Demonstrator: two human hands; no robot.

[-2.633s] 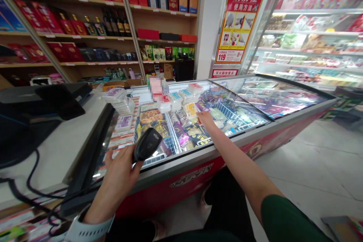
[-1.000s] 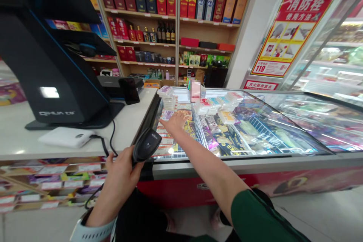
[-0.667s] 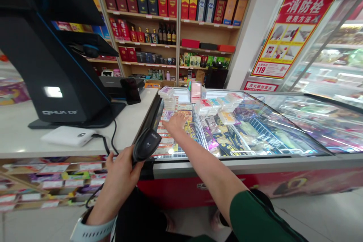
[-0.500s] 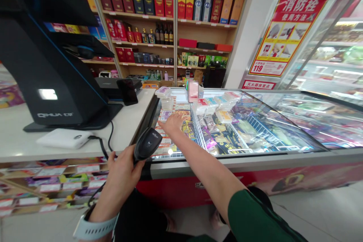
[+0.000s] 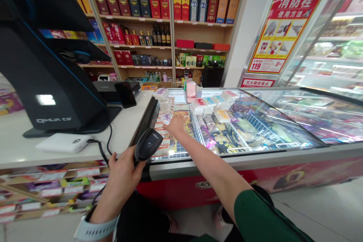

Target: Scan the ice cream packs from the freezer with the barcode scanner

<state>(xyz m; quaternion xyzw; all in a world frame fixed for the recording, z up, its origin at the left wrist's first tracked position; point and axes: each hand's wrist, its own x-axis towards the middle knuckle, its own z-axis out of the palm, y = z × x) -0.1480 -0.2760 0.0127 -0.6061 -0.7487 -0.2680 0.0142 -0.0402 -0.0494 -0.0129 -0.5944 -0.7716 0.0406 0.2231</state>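
My left hand point(image 5: 124, 176) is wrapped round the grip of a black barcode scanner point(image 5: 149, 144), its head tilted up toward the freezer. A pale watch strap circles that wrist. My right hand point(image 5: 176, 125) reaches over the glass-topped freezer point(image 5: 227, 158), thumb out to the left and fingers apart. A small purple-and-white pack point(image 5: 166, 118) lies beside the thumb; whether the hand touches it I cannot tell. Just beyond, a stack of clear-sided packs point(image 5: 161, 97) stands at the freezer's left edge.
On the left counter point(image 5: 17, 121) stand a black checkout terminal point(image 5: 56, 94), a white power bank point(image 5: 64, 143) with a cable, and a dark phone-like device point(image 5: 125, 94). More stacked packs point(image 5: 210, 105) sit across the freezer. Shelves of boxes and bottles point(image 5: 136, 3) line the back.
My right hand has shifted slightly to the right over the freezer, and the small purple-and-white pack sits a little further right and more tilted. The left hand keeps hold of the scanner.
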